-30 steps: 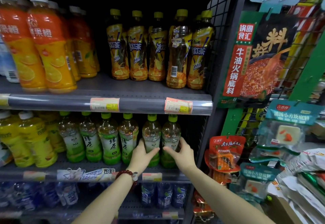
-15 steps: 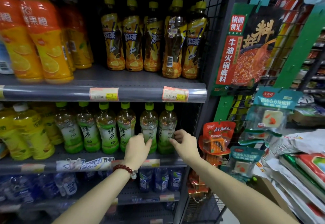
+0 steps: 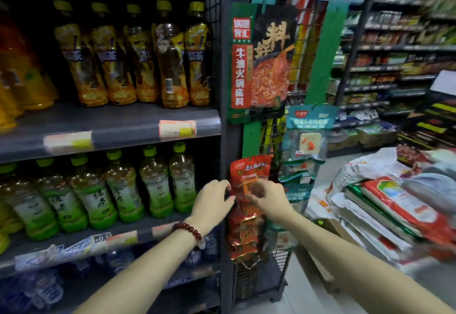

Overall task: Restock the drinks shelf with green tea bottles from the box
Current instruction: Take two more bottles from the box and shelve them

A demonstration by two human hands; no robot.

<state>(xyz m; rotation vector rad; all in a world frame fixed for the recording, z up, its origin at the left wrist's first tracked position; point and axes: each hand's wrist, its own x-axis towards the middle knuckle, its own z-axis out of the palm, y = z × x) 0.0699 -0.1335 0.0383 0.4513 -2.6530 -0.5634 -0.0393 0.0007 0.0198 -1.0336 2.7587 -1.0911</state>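
Several green tea bottles with green caps stand in a row on the middle shelf. My left hand, with a red bead bracelet at the wrist, hovers just right of the row's last bottle, fingers loosely curled, holding nothing. My right hand is further right, in front of hanging red snack packets, fingers loosely curled and empty. A corner of a cardboard box shows behind my right forearm, mostly hidden.
Yellow-capped iced tea bottles fill the upper shelf. Red snack packets and a hotpot base pack hang on the shelf's wire end panel. Stacked sacks lie at the right. Water bottles sit below.
Both hands have come off the rightmost green tea bottles and drawn back to the right. The view has swung right, bringing the aisle and sacks into sight.
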